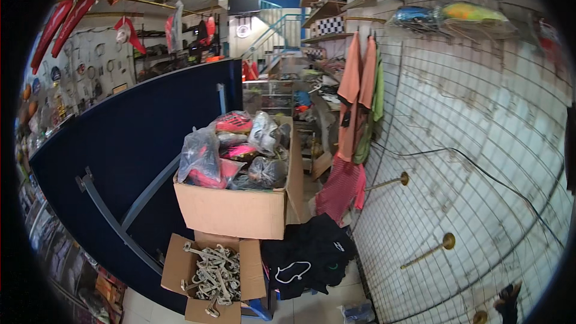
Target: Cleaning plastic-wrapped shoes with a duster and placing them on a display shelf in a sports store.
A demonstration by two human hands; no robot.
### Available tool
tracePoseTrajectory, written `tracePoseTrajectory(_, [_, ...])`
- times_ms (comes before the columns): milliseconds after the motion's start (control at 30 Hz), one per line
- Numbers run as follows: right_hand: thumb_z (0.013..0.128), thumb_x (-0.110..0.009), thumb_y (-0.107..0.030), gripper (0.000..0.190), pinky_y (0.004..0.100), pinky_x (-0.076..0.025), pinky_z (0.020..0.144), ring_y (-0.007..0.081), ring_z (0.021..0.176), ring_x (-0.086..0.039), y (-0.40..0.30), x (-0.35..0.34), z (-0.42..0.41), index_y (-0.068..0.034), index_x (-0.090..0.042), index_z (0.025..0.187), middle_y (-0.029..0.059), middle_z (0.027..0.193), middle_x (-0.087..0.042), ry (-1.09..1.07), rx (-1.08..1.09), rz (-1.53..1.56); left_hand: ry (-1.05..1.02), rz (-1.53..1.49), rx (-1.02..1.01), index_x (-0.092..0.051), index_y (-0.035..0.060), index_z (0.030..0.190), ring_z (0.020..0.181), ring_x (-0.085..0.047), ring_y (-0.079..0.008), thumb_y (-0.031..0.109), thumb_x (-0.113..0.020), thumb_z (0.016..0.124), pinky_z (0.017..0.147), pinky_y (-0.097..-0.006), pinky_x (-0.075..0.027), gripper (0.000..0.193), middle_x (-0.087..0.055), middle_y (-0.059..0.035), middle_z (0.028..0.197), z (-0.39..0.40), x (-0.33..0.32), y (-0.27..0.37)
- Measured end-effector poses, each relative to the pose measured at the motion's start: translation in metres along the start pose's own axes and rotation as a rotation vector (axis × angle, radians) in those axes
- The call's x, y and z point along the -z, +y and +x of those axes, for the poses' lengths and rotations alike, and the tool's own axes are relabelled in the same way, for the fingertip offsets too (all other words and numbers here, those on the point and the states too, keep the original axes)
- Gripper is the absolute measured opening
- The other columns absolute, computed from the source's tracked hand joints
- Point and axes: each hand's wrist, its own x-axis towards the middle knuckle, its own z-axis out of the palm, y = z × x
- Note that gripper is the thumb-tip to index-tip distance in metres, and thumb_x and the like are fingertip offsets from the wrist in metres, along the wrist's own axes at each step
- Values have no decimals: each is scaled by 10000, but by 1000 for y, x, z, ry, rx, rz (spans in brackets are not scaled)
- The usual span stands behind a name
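Observation:
Neither of my hands is in view. Before me, a large cardboard box (231,209) is heaped with sports shoes in clear plastic bags, among them a red and black shoe (234,123) at the back and a white one (263,132) beside it. Lower and nearer, a smaller cardboard box (253,270) with its flaps spread holds a tangle of pale display hooks (218,274). Black garments (310,252), one with a white drawstring, lie folded in a pile to the right of the small box.
A dark blue panel (112,144) with metal legs leans on the left. Wire grid (472,153) covers the right wall, with brass-coloured rods (423,254) jutting out. Salmon shirts (351,94) and a pink mesh garment (339,189) hang beside it. Farther back are a glass display case (274,99) and stairs.

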Motion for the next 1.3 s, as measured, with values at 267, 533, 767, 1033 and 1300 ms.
tracePoseTrajectory(267, [870, -566, -292, 480, 498, -454, 776, 227, 1001, -501, -58, 76, 144, -109, -443, 1297, 77, 1246, -490, -624, 102, 432, 328, 130, -185, -579, 115, 878, 531, -513, -384, 294, -488, 891, 442, -485, -363, 202, -560, -181, 630, 71, -42, 37])
tracePoseTrajectory(533, [914, -500, -338, 386, 280, -439, 801, 139, 988, -545, -314, 64, 128, -121, -498, 1233, 54, 1048, -612, -666, -115, -149, -559, -438, -87, -416, 73, 1327, 1238, -404, -207, 421, -395, 938, 1046, -315, -283, 522, -404, -103, 1368, 187, 59, 131])
tracePoseTrajectory(767, [922, -490, -218, 352, 292, -449, 819, 164, 896, -585, -598, 96, 153, 18, -470, 1182, 126, 936, -629, -1107, 635, -151, -733, -842, -389, -331, -44, 1337, 1271, -364, -241, 535, -485, 858, 1063, -372, -264, 767, -391, -169, 1357, 291, 324, 336])
tracePoseTrajectory(1033, [925, -491, -250, 362, 387, -481, 838, 229, 1029, -540, -815, 44, 215, -33, -424, 1208, 134, 1147, -487, -445, 750, 409, 358, -961, -409, -484, -16, 1235, 1153, -471, -164, 282, -526, 890, 978, -296, -340, 458, -556, -98, 1178, 498, 472, 346])
tracePoseTrajectory(1300, [826, -583, -464, 796, 470, -365, 973, 383, 1266, -284, -852, -16, 340, -75, -180, 1392, 274, 1351, -248, -325, 305, 515, 484, -634, -102, -478, -47, 1212, 1047, -534, -256, 319, -600, 809, 907, -321, -383, 557, -563, -187, 1151, 651, 477, 274])
